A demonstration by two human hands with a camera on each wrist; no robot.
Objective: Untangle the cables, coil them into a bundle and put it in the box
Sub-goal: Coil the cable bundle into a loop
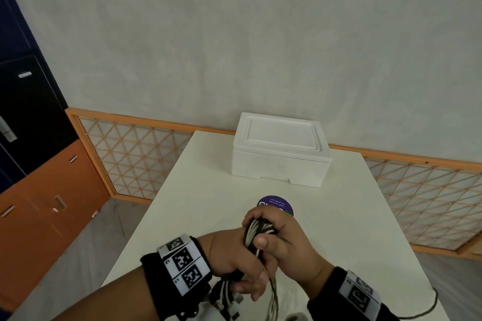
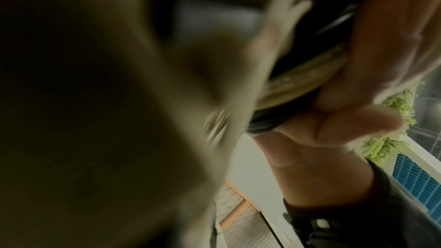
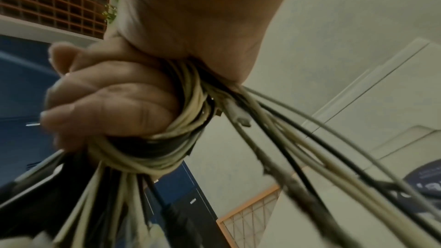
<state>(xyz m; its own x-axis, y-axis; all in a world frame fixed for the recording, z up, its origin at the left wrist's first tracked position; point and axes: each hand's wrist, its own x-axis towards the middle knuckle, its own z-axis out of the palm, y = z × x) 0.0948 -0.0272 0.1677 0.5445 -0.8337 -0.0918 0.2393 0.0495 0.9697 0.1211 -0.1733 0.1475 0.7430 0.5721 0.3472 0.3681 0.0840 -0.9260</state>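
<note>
Our left hand (image 1: 236, 266) and right hand (image 1: 280, 238) both grip the cables (image 1: 257, 233), nearly bundled; the box (image 1: 280, 148) is shut.

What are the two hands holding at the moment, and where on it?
Both grip the cable bundle: the right hand around its upper part, the left hand just below.

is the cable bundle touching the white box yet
Apart. The head view shows the cable bundle gripped in both hands, right hand and left hand, with bare table between it and the closed white box.
</note>
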